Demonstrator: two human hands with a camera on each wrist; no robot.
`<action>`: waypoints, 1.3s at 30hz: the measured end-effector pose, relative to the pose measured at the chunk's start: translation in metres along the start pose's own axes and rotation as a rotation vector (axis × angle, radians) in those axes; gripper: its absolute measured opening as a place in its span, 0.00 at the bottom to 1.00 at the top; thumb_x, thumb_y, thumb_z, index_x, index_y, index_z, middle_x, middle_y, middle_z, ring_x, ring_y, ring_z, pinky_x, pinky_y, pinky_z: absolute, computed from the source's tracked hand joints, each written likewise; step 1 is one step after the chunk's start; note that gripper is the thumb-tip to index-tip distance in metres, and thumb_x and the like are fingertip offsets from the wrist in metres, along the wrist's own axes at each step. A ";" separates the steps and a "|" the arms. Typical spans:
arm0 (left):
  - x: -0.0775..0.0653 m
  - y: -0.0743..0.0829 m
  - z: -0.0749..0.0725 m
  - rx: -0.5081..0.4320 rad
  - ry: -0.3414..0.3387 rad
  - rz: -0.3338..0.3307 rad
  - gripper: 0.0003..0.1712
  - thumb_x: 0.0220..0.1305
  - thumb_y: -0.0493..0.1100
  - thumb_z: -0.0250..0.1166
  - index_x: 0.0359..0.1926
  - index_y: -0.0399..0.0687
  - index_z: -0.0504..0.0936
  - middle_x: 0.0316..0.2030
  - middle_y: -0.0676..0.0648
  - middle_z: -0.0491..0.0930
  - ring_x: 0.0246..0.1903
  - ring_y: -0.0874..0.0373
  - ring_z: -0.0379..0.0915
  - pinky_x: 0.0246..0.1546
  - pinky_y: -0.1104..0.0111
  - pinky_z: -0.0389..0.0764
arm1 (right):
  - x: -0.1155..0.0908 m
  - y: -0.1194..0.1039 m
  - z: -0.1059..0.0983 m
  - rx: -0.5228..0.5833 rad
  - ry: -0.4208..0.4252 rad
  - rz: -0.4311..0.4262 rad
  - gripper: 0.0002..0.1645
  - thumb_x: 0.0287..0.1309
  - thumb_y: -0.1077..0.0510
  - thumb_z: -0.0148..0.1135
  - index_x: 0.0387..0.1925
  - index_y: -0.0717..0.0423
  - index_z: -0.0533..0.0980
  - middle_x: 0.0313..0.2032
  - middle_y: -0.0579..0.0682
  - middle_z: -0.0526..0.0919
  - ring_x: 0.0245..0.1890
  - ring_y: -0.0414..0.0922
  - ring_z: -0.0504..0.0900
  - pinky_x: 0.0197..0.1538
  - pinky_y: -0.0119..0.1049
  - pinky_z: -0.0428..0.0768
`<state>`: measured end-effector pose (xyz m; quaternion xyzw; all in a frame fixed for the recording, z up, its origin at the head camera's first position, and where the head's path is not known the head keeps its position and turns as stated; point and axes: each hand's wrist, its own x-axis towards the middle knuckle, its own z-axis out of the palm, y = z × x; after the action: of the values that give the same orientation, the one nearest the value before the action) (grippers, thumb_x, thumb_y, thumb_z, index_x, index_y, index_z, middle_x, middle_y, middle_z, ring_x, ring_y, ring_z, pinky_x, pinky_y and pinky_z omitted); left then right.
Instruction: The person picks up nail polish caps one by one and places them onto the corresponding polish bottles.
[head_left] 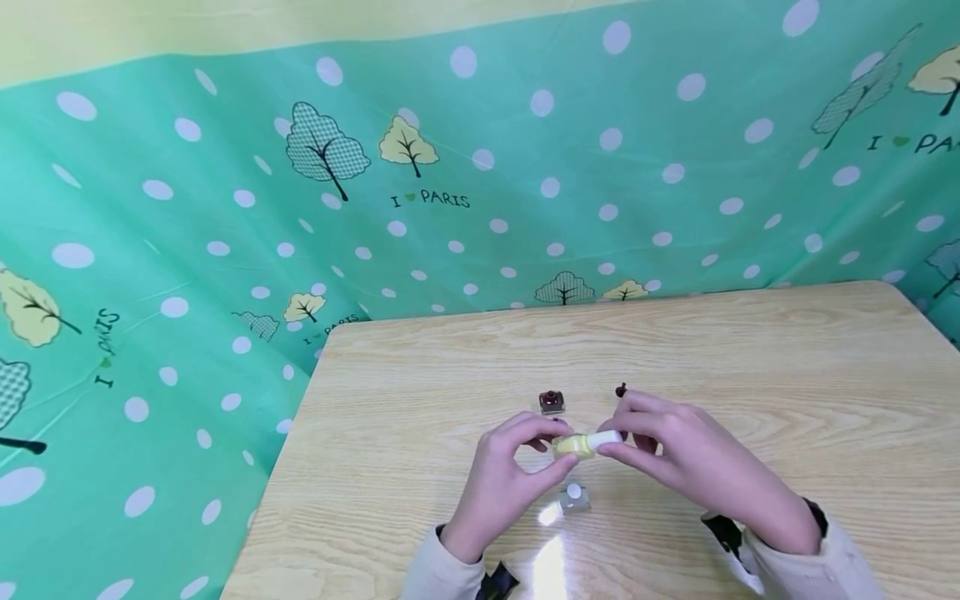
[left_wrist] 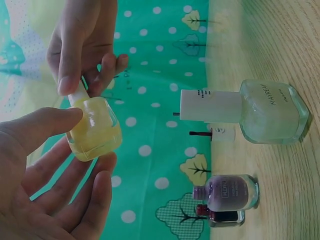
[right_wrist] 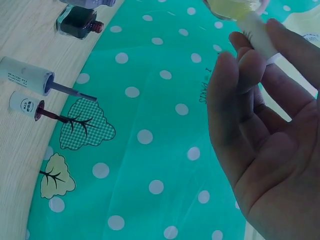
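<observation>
Between both hands a bottle of yellow nail polish (head_left: 572,446) is held above the table, tilted on its side with its white cap (head_left: 604,439) to the right. My left hand (head_left: 504,472) pinches the glass body between thumb and fingers. The thumb and fingers of my right hand (head_left: 678,442) grip the cap, which sits at the bottle's neck. Below the hands stands a pale bottle of nail polish (left_wrist: 270,112) with its white cap on. Beyond it are two uncapped bottles, a purple one (left_wrist: 232,193) and a dark red one (right_wrist: 76,22).
Two loose caps stand on the table with brushes pointing up: one with a purple brush (right_wrist: 25,74), one with a dark red brush (right_wrist: 24,105). The wood-grain table (head_left: 420,367) ends at a green dotted curtain (head_left: 480,242).
</observation>
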<state>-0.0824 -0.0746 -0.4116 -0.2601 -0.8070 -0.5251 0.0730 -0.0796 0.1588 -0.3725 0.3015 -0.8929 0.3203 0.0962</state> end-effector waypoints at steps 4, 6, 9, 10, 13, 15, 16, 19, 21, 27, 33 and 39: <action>-0.001 0.001 0.001 0.008 -0.001 0.014 0.13 0.56 0.42 0.75 0.43 0.52 0.86 0.42 0.54 0.86 0.38 0.63 0.80 0.43 0.70 0.83 | 0.000 0.000 0.003 -0.039 0.003 0.036 0.10 0.62 0.47 0.67 0.24 0.34 0.78 0.26 0.26 0.71 0.21 0.25 0.65 0.24 0.23 0.69; -0.001 0.001 0.001 0.014 0.001 0.014 0.13 0.56 0.42 0.75 0.43 0.52 0.86 0.42 0.55 0.86 0.38 0.64 0.79 0.42 0.70 0.83 | 0.000 0.000 0.004 -0.053 0.005 0.044 0.12 0.62 0.46 0.66 0.23 0.34 0.78 0.25 0.27 0.70 0.20 0.25 0.64 0.23 0.23 0.68; -0.002 0.000 0.001 0.021 0.003 0.016 0.13 0.56 0.42 0.75 0.43 0.53 0.86 0.42 0.55 0.86 0.38 0.64 0.79 0.41 0.71 0.83 | 0.000 0.000 0.004 -0.059 0.019 0.049 0.07 0.61 0.45 0.67 0.28 0.37 0.81 0.26 0.27 0.73 0.21 0.25 0.66 0.24 0.23 0.69; -0.002 -0.001 0.001 0.021 0.003 0.015 0.13 0.56 0.42 0.75 0.43 0.53 0.86 0.42 0.55 0.86 0.38 0.63 0.80 0.41 0.71 0.83 | -0.001 0.000 0.004 -0.053 0.024 0.048 0.05 0.60 0.46 0.68 0.31 0.38 0.81 0.27 0.27 0.74 0.22 0.24 0.67 0.24 0.23 0.70; -0.002 -0.002 0.000 0.021 0.001 0.010 0.13 0.56 0.42 0.75 0.43 0.53 0.86 0.42 0.56 0.86 0.38 0.61 0.81 0.41 0.71 0.83 | -0.003 0.001 0.000 -0.026 0.047 0.007 0.10 0.57 0.49 0.71 0.41 0.41 0.82 0.32 0.29 0.80 0.27 0.25 0.72 0.26 0.23 0.74; -0.002 -0.003 0.000 0.020 -0.001 0.005 0.13 0.56 0.42 0.75 0.43 0.53 0.86 0.42 0.56 0.86 0.38 0.59 0.81 0.41 0.71 0.83 | -0.004 0.002 -0.002 -0.005 0.054 -0.045 0.15 0.55 0.54 0.73 0.45 0.43 0.81 0.36 0.32 0.83 0.29 0.25 0.74 0.28 0.23 0.76; -0.002 -0.003 0.000 0.019 -0.001 0.003 0.13 0.56 0.43 0.75 0.43 0.53 0.86 0.42 0.56 0.86 0.38 0.59 0.81 0.41 0.71 0.83 | -0.004 0.002 -0.004 0.009 0.056 -0.075 0.17 0.54 0.57 0.73 0.46 0.43 0.81 0.38 0.33 0.83 0.30 0.26 0.75 0.29 0.22 0.76; -0.001 -0.004 -0.001 0.012 -0.001 0.002 0.12 0.57 0.43 0.75 0.43 0.53 0.86 0.42 0.56 0.86 0.38 0.57 0.81 0.41 0.71 0.83 | -0.004 0.005 -0.006 0.034 0.080 -0.186 0.20 0.52 0.65 0.72 0.46 0.45 0.81 0.41 0.36 0.84 0.33 0.29 0.80 0.34 0.19 0.78; -0.001 -0.004 -0.001 0.009 0.001 0.002 0.12 0.57 0.43 0.75 0.44 0.53 0.86 0.42 0.56 0.86 0.38 0.58 0.81 0.41 0.71 0.83 | -0.003 0.005 -0.006 0.040 0.097 -0.234 0.20 0.51 0.68 0.72 0.45 0.46 0.82 0.42 0.37 0.84 0.35 0.31 0.82 0.37 0.18 0.79; -0.002 -0.004 -0.001 0.006 0.004 -0.002 0.12 0.57 0.43 0.75 0.44 0.53 0.86 0.41 0.56 0.86 0.37 0.57 0.81 0.41 0.71 0.83 | -0.002 0.005 -0.005 0.020 0.120 -0.236 0.18 0.51 0.68 0.72 0.42 0.46 0.82 0.40 0.36 0.85 0.33 0.29 0.81 0.36 0.18 0.78; -0.001 -0.003 -0.001 0.014 0.004 -0.004 0.13 0.57 0.44 0.75 0.44 0.54 0.86 0.41 0.57 0.86 0.37 0.63 0.80 0.41 0.71 0.83 | -0.001 0.005 -0.003 -0.003 0.137 -0.216 0.16 0.52 0.66 0.72 0.40 0.44 0.83 0.38 0.34 0.85 0.30 0.26 0.77 0.32 0.16 0.74; -0.001 -0.002 -0.003 0.005 0.004 -0.016 0.13 0.56 0.43 0.75 0.44 0.54 0.87 0.40 0.57 0.86 0.37 0.59 0.81 0.41 0.70 0.84 | -0.002 0.005 -0.003 -0.005 0.124 -0.189 0.16 0.53 0.63 0.73 0.42 0.44 0.82 0.38 0.34 0.84 0.29 0.26 0.76 0.31 0.16 0.74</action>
<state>-0.0830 -0.0782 -0.4122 -0.2525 -0.8103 -0.5240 0.0714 -0.0809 0.1650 -0.3741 0.3636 -0.8536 0.3257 0.1817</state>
